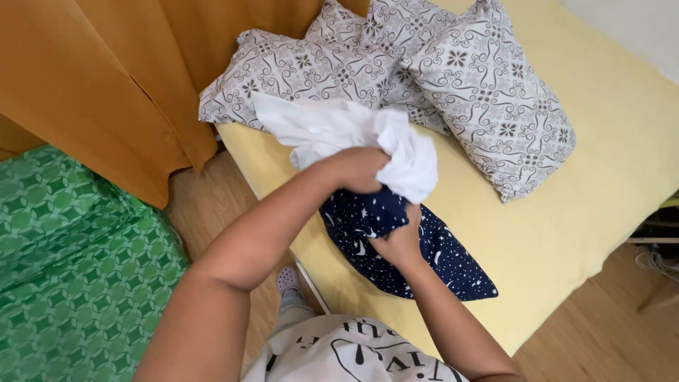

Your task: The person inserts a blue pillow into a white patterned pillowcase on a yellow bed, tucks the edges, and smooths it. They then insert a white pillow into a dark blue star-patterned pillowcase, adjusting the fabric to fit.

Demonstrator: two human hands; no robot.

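The dark blue pillow [424, 258], printed with small white moons and stars, lies on the near left part of the yellow bed [566, 212]. Its long axis runs from the far left to the near right, and its far left end is lifted toward the hands. Over this end sits a bunched white pillowcase [339, 131], which spreads away to the far left.

The left hand [353, 170] is closed around the white cloth at the place where it meets the pillow; its fingers are curled tight into the fabric. The right hand [397, 244] is just below it, nearer to the person, and its fingers are shut on the blue pillow's upper end. So both hands are at the same end, touching or almost touching.

Farther away, three grey patterned pillows [488, 99] lean together. On the left hang an orange curtain [106, 85] and a green patterned cloth [64, 269].
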